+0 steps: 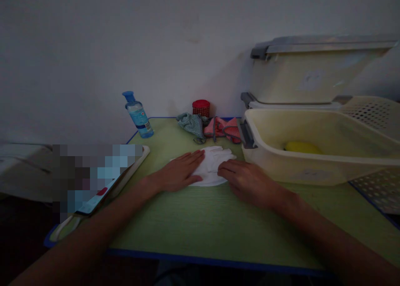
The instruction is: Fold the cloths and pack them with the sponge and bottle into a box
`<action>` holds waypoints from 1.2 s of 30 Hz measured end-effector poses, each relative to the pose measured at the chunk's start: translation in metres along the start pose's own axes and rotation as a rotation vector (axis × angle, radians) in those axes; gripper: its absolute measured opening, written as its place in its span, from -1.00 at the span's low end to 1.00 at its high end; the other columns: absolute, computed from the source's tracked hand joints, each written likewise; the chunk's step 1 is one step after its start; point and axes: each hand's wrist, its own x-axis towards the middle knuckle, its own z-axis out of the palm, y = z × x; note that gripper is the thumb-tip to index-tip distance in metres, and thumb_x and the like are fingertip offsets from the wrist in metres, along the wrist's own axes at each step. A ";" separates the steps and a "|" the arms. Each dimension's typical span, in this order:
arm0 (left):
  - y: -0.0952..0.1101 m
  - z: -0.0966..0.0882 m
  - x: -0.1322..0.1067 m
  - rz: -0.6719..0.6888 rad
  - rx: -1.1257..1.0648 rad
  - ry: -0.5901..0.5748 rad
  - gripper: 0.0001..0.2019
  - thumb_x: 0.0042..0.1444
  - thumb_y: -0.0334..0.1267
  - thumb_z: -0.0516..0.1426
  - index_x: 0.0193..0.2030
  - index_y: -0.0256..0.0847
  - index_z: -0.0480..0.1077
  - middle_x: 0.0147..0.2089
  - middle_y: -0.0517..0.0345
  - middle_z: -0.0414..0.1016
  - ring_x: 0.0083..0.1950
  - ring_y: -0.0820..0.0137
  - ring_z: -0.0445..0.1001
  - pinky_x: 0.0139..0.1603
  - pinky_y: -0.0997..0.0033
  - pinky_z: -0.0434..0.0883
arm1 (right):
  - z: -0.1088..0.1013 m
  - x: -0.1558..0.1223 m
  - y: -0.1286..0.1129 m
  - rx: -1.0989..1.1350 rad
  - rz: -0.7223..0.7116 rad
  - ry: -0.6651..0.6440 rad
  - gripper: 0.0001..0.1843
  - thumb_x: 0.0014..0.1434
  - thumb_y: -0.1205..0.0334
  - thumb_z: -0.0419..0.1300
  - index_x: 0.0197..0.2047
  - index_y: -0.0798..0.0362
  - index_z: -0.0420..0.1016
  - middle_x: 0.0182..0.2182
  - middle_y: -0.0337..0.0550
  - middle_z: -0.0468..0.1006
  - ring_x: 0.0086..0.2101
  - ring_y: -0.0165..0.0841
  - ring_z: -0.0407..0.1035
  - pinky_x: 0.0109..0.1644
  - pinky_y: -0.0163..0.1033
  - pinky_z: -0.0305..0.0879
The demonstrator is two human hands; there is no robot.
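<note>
A white glove (214,163) lies flat on the green table (193,223), fingers pointing to the right and away. My left hand (179,172) rests palm down on its left part, fingers stretched out. My right hand (246,181) lies on the glove's right edge with its fingers extended and pressed flat against the cloth. Neither hand grips anything.
Behind the glove lie a grey-green cloth (191,124) and a pink cloth (223,129), with a red cup (201,108) at the wall. A blue bottle (137,114) stands back left. A cream plastic basket (315,152) holding a yellow object (301,147) sits right. A tray (131,169) lies left.
</note>
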 end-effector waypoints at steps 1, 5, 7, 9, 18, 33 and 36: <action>-0.003 0.000 -0.004 0.014 -0.013 0.005 -0.34 0.25 0.05 -0.24 0.32 -0.44 -0.18 0.38 -0.19 -0.23 0.39 0.29 -0.24 0.34 0.23 -0.16 | -0.002 0.000 0.000 0.002 -0.009 -0.025 -0.79 0.08 0.50 0.04 -0.22 0.17 0.41 -0.25 -0.03 0.49 -0.23 -0.27 0.37 -0.12 -0.16 0.31; -0.007 -0.005 -0.013 0.022 -0.049 0.030 -0.33 0.24 0.06 -0.22 0.32 -0.42 -0.16 0.38 -0.16 -0.19 0.39 0.32 -0.20 0.34 0.28 -0.15 | 0.000 0.001 0.001 -0.005 -0.043 -0.049 -0.85 0.11 0.46 0.04 -0.28 0.14 0.41 -0.31 -0.07 0.49 -0.27 -0.29 0.36 -0.14 -0.18 0.28; -0.006 -0.008 -0.014 0.013 -0.028 0.017 -0.26 0.19 0.13 -0.16 0.32 -0.44 -0.17 0.38 -0.19 -0.20 0.39 0.29 -0.20 0.34 0.29 -0.14 | 0.004 0.002 0.002 -0.027 -0.047 -0.011 -0.87 0.12 0.44 0.05 -0.31 0.13 0.41 -0.33 -0.08 0.49 -0.30 -0.30 0.34 -0.19 -0.20 0.26; -0.004 -0.011 -0.015 -0.004 0.001 -0.011 -0.17 0.12 0.19 -0.10 0.31 -0.47 -0.18 0.37 -0.24 -0.21 0.39 0.24 -0.19 0.33 0.29 -0.14 | 0.008 0.002 0.003 -0.046 -0.063 0.050 -0.88 0.13 0.43 0.06 -0.33 0.12 0.40 -0.36 -0.10 0.48 -0.32 -0.32 0.33 -0.20 -0.21 0.23; 0.002 -0.008 -0.016 -0.032 -0.026 -0.048 -0.09 0.08 0.25 -0.11 0.33 -0.48 -0.26 0.38 -0.27 -0.29 0.39 0.21 -0.22 0.33 0.28 -0.13 | -0.003 0.000 0.000 -0.029 -0.131 0.261 -0.71 0.20 0.42 -0.11 -0.33 0.15 0.44 -0.38 -0.04 0.47 -0.35 -0.32 0.30 -0.25 -0.20 0.22; 0.000 -0.006 -0.018 0.021 -0.046 -0.045 -0.20 0.12 0.21 -0.12 0.35 -0.25 -0.26 0.39 -0.15 -0.41 0.39 0.19 -0.30 0.33 0.18 -0.17 | 0.000 0.001 0.006 0.209 -0.092 -0.088 -0.82 0.00 0.50 0.03 -0.36 0.14 0.40 -0.32 -0.06 0.44 -0.26 -0.32 0.31 -0.15 -0.20 0.24; 0.001 -0.008 -0.018 0.021 -0.051 -0.045 -0.25 0.14 0.18 -0.11 0.35 -0.18 -0.22 0.39 -0.12 -0.42 0.39 0.17 -0.30 0.32 0.14 -0.16 | 0.000 0.000 0.008 0.238 -0.099 -0.057 -0.79 0.00 0.49 0.03 -0.32 0.14 0.42 -0.32 -0.06 0.43 -0.25 -0.32 0.30 -0.14 -0.20 0.24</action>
